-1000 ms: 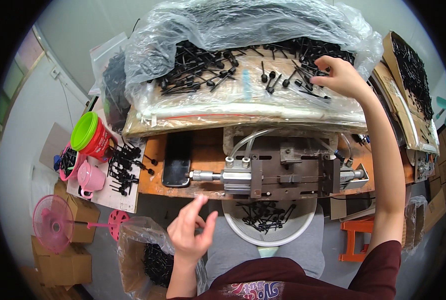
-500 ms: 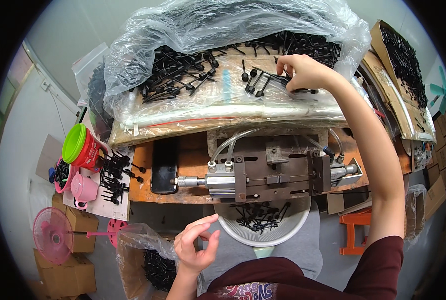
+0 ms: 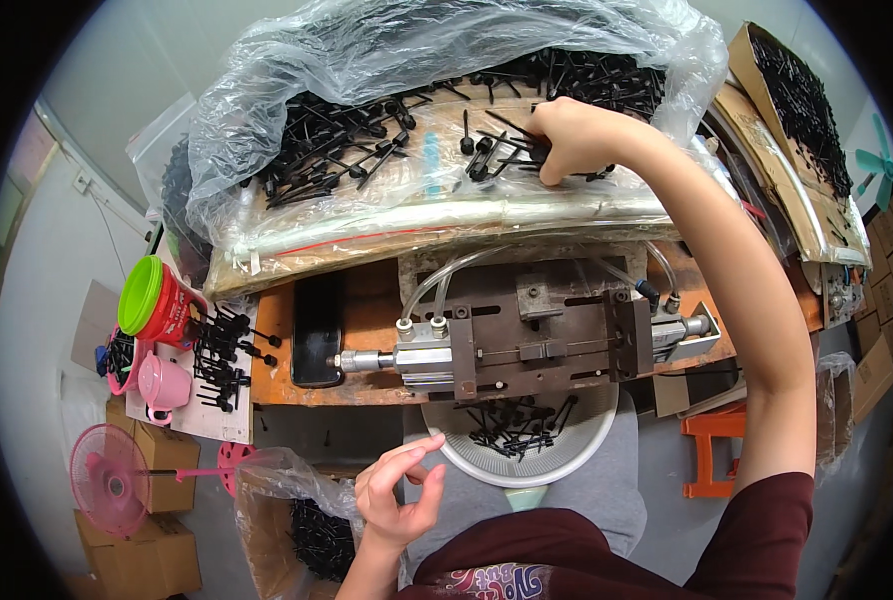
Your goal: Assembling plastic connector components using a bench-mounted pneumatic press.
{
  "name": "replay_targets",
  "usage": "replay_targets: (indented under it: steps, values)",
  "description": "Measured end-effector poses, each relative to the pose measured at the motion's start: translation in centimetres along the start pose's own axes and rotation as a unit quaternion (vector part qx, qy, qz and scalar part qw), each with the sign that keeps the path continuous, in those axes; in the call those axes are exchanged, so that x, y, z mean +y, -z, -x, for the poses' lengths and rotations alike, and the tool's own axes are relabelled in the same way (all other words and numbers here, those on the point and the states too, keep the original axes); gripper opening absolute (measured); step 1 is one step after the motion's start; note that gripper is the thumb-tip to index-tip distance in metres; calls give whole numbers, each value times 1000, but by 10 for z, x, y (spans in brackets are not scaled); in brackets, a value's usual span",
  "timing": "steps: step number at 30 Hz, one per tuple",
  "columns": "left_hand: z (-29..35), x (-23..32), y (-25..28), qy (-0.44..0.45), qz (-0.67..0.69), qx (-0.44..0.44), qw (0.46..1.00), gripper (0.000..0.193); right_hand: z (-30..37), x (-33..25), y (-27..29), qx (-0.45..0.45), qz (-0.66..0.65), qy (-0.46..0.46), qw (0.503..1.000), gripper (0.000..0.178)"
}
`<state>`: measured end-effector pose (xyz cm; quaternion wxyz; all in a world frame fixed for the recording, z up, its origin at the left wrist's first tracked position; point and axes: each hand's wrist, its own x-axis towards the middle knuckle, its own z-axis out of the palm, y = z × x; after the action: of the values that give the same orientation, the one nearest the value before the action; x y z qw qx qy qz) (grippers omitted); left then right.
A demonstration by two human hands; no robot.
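Observation:
My right hand (image 3: 587, 138) reaches to the far side, onto the plastic-lined cardboard (image 3: 367, 215). Its fingers curl down around several thin black rods with knobbed heads (image 3: 512, 150); the fingertips are partly hidden behind the hand. More such rods lie in heaps to its left and behind it. My left hand (image 3: 399, 495) hovers low, left of a pale perforated basket (image 3: 597, 455), its fingers bent and the thumb apart, with nothing in it. Black rods (image 3: 517, 430) lie inside the basket. Between the hands a metal clamping fixture (image 3: 537, 350) with air cylinders stands on the wooden bench.
A dark phone-like slab (image 3: 317, 340) lies left of the fixture. Further left are a red bucket with green rim (image 3: 165, 308), a pink cup (image 3: 164, 383), loose black rods and a pink fan (image 3: 113, 480). An orange stool (image 3: 709, 450) stands at lower right. Clear tubes (image 3: 437, 272) arch above the fixture.
My right hand has moved slightly left and down onto the rods, its fingers closing in among them. The view has shifted a little; my left hand keeps nearly the same pose.

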<state>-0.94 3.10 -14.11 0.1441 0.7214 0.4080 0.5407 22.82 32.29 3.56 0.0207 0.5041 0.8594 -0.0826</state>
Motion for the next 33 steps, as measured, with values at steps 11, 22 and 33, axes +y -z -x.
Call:
replay_targets:
  steps: [11,22,33]
  values:
    - [-2,5,-4,-13,-1,-29,1000,47,15,33,18,175,-275,16,945,24]
    - [-57,38,-7,-58,-67,14,996,25,99,-33,-25,156,-566,8,809,28]
    - [-69,42,-42,-44,36,-115,992,41,190,-72,-138,-4,-817,-77,572,19]
